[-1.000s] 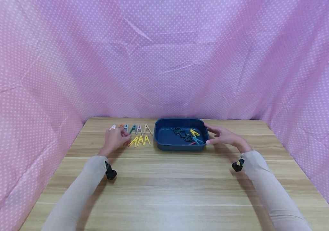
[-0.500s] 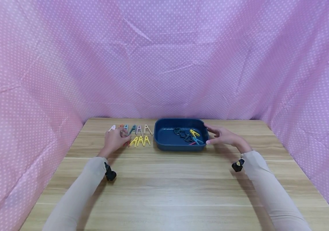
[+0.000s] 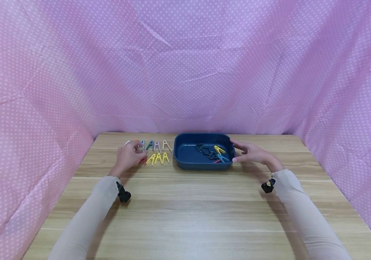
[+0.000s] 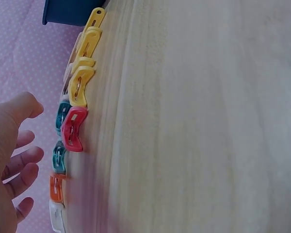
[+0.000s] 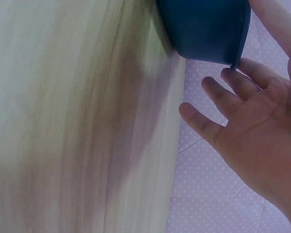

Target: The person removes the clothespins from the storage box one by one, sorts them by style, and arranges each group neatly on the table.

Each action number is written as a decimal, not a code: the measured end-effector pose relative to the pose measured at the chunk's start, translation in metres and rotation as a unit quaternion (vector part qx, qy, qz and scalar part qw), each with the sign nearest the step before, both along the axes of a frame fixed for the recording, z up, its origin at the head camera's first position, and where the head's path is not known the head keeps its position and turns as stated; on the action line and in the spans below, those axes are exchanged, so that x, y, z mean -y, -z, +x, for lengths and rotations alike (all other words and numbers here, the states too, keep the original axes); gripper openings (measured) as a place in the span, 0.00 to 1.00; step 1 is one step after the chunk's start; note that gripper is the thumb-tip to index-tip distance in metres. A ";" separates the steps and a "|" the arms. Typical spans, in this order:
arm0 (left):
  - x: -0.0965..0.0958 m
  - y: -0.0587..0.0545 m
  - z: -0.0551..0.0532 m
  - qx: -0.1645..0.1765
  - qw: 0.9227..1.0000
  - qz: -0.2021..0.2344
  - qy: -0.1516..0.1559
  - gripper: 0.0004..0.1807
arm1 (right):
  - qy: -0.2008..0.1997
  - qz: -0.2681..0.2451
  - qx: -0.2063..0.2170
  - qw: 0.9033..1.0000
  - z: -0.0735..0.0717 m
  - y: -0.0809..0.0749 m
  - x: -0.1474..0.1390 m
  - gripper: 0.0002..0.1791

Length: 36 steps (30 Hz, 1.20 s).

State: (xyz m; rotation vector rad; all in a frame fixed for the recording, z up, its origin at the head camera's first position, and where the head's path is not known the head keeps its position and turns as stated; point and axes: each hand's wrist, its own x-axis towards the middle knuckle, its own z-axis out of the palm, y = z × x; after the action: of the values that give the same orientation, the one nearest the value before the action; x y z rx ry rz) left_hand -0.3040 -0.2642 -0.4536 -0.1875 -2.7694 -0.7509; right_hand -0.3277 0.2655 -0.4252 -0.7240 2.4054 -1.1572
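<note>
My left hand (image 3: 128, 155) hovers by the left end of two rows of clothespins, its thumb and fingers apart with nothing between them. Just past the fingertips lies a red clothespin (image 4: 73, 129). Beside it runs a short row of yellow clothespins (image 3: 158, 159). The back row has a teal clothespin (image 3: 150, 145), a pale purple one and a cream clothespin (image 3: 165, 145); orange and white ones are partly hidden behind the hand. At the right end of a dark blue bin (image 3: 201, 166), my right hand (image 3: 249, 153) rests extended fingers against the rim.
Inside the bin lie a yellow clothespin (image 3: 219, 149), a blue clothespin (image 3: 223, 158), a small red piece and dark cutter-like shapes (image 3: 206, 150). The wooden table (image 3: 185, 206) ends at a pink dotted curtain (image 3: 185, 72) at the back and sides.
My left hand has drawn slightly left and its fingers have spread, showing more of the red clothespin. The right hand and the bin have stayed put.
</note>
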 end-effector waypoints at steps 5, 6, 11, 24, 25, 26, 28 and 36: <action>-0.002 -0.001 0.000 -0.010 1.000 0.006 0.002 0.20 | 0.003 0.003 0.000 1.000 0.001 0.000 0.000 0.51; -0.003 -0.001 0.000 -0.009 1.000 0.007 0.001 0.20 | 0.004 0.003 0.001 1.000 0.001 0.000 0.000 0.51; -0.007 -0.004 0.002 -0.011 1.000 0.010 -0.003 0.24 | 0.002 -0.005 0.002 1.000 -0.002 0.003 0.000 0.51; -0.024 -0.013 -0.001 -0.017 1.000 0.019 0.008 0.26 | 0.002 -0.003 -0.003 1.000 -0.003 0.001 0.000 0.52; -0.027 -0.014 -0.001 -0.021 1.000 0.020 0.011 0.25 | 0.003 -0.002 -0.002 1.000 -0.003 0.001 0.000 0.52; -0.029 -0.014 -0.002 -0.026 0.999 0.020 0.015 0.25 | 0.005 -0.001 -0.002 1.000 -0.003 0.001 0.001 0.52; -0.035 -0.016 -0.004 -0.035 0.999 0.019 0.023 0.25 | 0.003 -0.001 -0.004 1.000 -0.003 0.001 0.001 0.52; -0.068 -0.029 -0.011 -0.037 0.998 0.022 0.043 0.27 | 0.008 -0.005 0.001 1.000 -0.002 -0.001 0.002 0.53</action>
State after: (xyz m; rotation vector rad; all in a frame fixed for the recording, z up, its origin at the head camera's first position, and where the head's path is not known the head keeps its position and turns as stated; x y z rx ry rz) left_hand -0.3148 -0.1966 -0.4246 -0.3215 -2.6875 -0.8083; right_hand -0.3298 0.2635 -0.4238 -0.7082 2.4095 -1.1769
